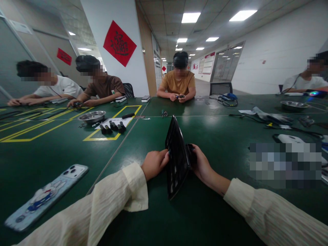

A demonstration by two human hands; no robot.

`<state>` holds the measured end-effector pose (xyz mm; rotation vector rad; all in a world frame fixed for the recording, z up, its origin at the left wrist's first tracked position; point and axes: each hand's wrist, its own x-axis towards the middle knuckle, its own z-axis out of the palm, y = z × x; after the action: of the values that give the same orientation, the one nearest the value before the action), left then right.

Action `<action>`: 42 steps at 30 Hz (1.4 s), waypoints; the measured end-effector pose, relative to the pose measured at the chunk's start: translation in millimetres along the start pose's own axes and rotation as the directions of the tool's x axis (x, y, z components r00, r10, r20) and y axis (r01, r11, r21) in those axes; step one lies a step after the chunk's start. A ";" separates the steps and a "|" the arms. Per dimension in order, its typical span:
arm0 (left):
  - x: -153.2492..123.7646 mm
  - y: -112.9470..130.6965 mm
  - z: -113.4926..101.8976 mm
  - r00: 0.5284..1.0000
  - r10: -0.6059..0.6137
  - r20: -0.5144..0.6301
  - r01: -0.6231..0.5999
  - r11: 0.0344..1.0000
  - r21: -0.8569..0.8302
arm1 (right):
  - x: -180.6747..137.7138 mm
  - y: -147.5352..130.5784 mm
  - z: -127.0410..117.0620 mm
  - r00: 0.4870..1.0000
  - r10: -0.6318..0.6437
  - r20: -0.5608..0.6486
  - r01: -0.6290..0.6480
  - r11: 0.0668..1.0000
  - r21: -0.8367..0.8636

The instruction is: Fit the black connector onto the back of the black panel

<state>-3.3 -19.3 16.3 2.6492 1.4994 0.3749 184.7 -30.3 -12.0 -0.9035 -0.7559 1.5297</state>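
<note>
A thin black panel (176,160) stands tilted on edge between my hands above the green table, its ribbed or recessed face turned to the left. My left hand (155,164) is closed at its left side, thumb and fingers pressed against that face. Behind the panel, my right hand (201,162) grips a dark block-like part (191,155) that seems joined to its back. The exact kind of this object I cannot make out. The fingertips of both hands are partly hidden by it.
A phone in a cartoon case (47,196) lies at left on the green table (128,225). Farther off are a metal bowl (92,117), several black cylindrical parts (112,127) and yellow tape outlines. Cables and gloves (271,116) lie at right. Several people sit around the table.
</note>
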 end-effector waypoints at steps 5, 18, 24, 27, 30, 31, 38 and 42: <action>1.7 -1.0 0.6 1.000 -0.008 0.007 0.009 0.984 -0.179 | -1.0 -0.5 0.2 1.000 -0.009 0.013 0.009 1.000 -0.022; -0.7 -0.5 -1.9 1.000 0.000 -0.020 -0.005 0.968 -0.252 | -4.0 -3.1 4.5 0.999 -0.005 -0.037 0.002 0.998 -0.061; -3.9 2.4 -3.7 0.998 -0.039 -0.048 0.036 0.997 -0.071 | -2.3 0.3 0.8 1.000 -0.011 -0.003 0.011 0.999 -0.052; -5.0 3.3 -4.3 0.998 -0.028 -0.047 0.026 0.999 -0.042 | -0.6 2.6 -1.0 1.000 -0.024 0.000 0.024 0.999 -0.048; -4.7 3.2 -4.3 0.998 -0.036 -0.048 0.034 0.999 -0.037 | 0.0 3.4 -0.7 0.999 -0.028 -0.023 0.027 0.998 -0.060; -4.5 2.9 -4.2 0.998 -0.039 -0.048 0.038 0.999 -0.036 | -0.2 3.3 -0.3 0.999 -0.025 -0.030 0.023 0.998 -0.063; -3.1 -0.3 -3.6 0.999 -0.018 -0.028 0.017 0.998 -0.063 | -4.8 -2.1 5.6 0.998 -0.002 -0.059 -0.003 0.997 -0.083; -2.2 -1.3 -1.8 0.998 -0.048 -0.033 0.045 0.996 -0.083 | -5.5 -3.8 6.7 0.997 0.006 -0.078 -0.013 0.996 -0.084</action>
<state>-5.9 -20.6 17.4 2.5531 1.5183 0.4712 181.0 -35.1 -4.8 -1.0247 -0.7656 1.4713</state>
